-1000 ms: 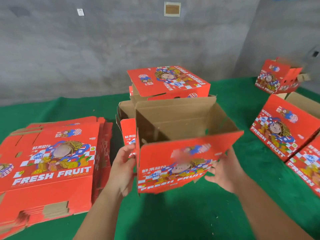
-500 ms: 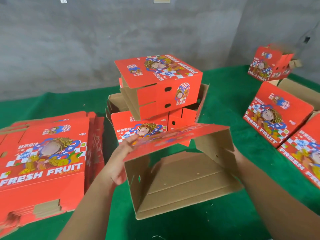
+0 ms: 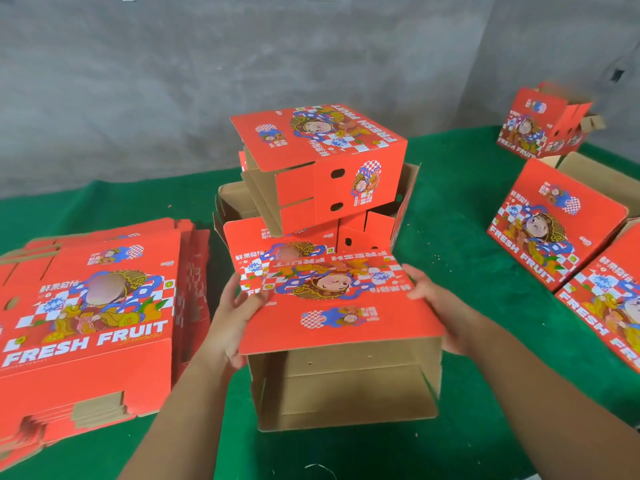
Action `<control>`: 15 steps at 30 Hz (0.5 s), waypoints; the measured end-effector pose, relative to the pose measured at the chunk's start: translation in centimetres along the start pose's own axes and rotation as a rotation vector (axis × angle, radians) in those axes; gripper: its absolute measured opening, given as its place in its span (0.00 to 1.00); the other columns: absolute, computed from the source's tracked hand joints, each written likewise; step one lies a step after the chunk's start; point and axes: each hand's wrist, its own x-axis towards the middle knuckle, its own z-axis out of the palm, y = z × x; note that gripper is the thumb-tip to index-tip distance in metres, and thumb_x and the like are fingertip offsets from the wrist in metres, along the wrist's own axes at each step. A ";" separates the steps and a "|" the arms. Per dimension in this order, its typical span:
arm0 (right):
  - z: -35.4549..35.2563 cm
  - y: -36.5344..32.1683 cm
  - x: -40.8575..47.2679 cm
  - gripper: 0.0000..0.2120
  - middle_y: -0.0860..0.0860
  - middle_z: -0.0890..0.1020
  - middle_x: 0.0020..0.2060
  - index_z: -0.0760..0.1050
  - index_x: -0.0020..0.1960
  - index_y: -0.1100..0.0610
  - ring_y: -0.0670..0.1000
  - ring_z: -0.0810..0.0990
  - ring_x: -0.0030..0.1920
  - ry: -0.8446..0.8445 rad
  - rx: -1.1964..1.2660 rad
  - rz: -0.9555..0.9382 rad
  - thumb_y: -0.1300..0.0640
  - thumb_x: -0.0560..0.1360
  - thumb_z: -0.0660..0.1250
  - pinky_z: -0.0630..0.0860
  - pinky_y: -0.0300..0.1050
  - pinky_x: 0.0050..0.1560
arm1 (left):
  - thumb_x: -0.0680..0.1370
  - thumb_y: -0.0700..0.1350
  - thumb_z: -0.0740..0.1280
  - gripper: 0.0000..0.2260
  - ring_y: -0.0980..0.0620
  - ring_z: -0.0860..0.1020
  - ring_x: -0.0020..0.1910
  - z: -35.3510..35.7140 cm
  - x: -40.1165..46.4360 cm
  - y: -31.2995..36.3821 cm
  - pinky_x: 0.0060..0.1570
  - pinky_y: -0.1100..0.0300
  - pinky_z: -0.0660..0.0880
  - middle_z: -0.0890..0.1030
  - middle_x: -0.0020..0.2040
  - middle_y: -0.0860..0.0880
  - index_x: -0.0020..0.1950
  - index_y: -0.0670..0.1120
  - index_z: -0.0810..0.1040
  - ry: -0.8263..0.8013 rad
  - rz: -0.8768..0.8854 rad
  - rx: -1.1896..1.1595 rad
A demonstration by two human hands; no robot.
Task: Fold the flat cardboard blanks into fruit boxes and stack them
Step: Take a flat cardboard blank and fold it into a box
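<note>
Between our hands, we hold a half-folded box [image 3: 341, 317]: left hand [image 3: 230, 320] and right hand [image 3: 438, 306] grip its ends, open mouth toward us, stack [image 3: 322, 168] just beyond.

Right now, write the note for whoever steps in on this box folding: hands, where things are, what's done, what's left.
Left hand: grips the left edge of the box in hand.
Right hand: holds its right edge.
That box is opened up, printed panel on top, open end facing you, brown inside showing, held over the green surface.
Flat blanks: piled at the left.
Done: a stack of folded boxes straight ahead; more folded boxes at the right.
Left: finish this box, set it on the stack, then work through the blanks.
</note>
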 end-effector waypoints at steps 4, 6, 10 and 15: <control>0.4 2.3 0.4 0.37 0.39 0.86 0.54 0.72 0.55 0.21 0.52 0.87 0.52 -0.012 -0.110 0.043 0.63 0.65 0.64 0.83 0.50 0.43 | 0.75 0.46 0.72 0.22 0.47 0.85 0.34 -1.5 -0.6 -0.8 0.29 0.57 0.80 0.86 0.42 0.42 0.67 0.42 0.74 -0.146 -0.286 0.035; 0.4 3.1 0.4 0.36 0.39 0.86 0.53 0.72 0.53 0.20 0.52 0.87 0.52 -0.040 -0.134 0.046 0.63 0.66 0.64 0.83 0.50 0.43 | 0.75 0.45 0.72 0.23 0.44 0.86 0.42 -2.1 -0.7 -1.1 0.37 0.52 0.82 0.86 0.51 0.39 0.70 0.45 0.75 -0.197 -0.241 0.016; 0.6 3.7 0.5 0.41 0.40 0.74 0.69 0.61 0.74 0.32 0.54 0.81 0.64 0.081 -0.120 -0.036 0.60 0.69 0.69 0.79 0.61 0.62 | 0.78 0.39 0.71 0.22 0.39 0.84 0.56 -2.4 -0.7 -1.8 0.49 0.46 0.83 0.83 0.63 0.40 0.70 0.53 0.76 -0.284 -0.124 -0.013; 1.8 4.9 0.8 0.41 0.48 0.66 0.71 0.60 0.73 0.31 0.50 0.70 0.73 0.135 -0.189 -0.067 0.58 0.70 0.74 0.69 0.62 0.74 | 0.79 0.35 0.69 0.23 0.38 0.82 0.60 -2.3 -1.1 -2.4 0.54 0.44 0.82 0.81 0.67 0.44 0.68 0.58 0.79 -0.321 -0.028 -0.013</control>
